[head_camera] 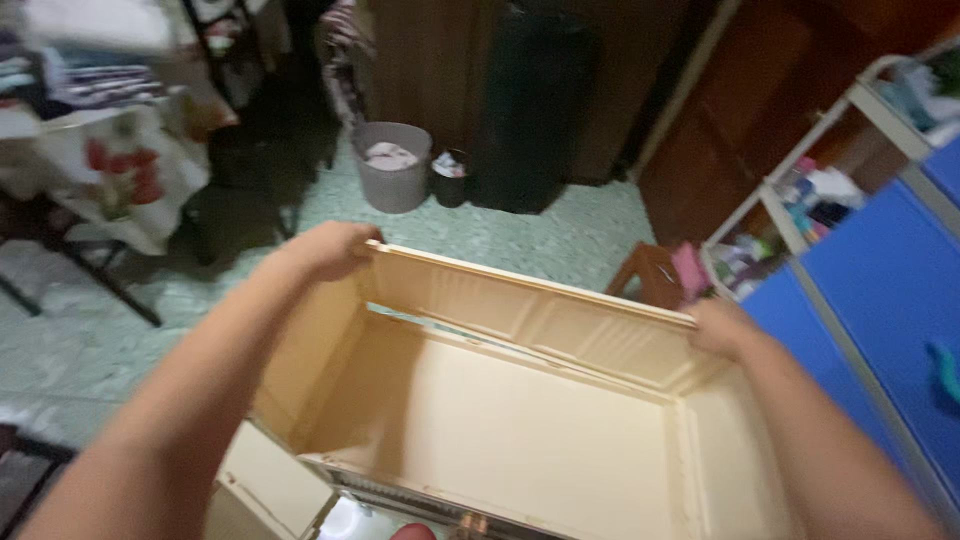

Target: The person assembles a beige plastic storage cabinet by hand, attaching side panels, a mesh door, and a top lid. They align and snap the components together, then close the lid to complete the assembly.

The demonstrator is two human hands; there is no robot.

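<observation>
A large cream plastic box (520, 420), open at the top and empty, fills the lower middle of the head view. My left hand (330, 248) grips the far left corner of its far panel. At the far right corner, my right hand (722, 328) holds the same panel's upper edge. That far panel (530, 310) stands upright with a narrow gap below it. Both forearms reach forward along the box's sides.
A grey waste bin (392, 166) and a small dark bin (451, 177) stand on the green tiled floor ahead. A blue cabinet (890, 290) with a white shelf rack (790, 215) is at the right. A table with a flowered cloth (110, 170) is at the left. A small wooden stool (645, 275) sits beyond the box.
</observation>
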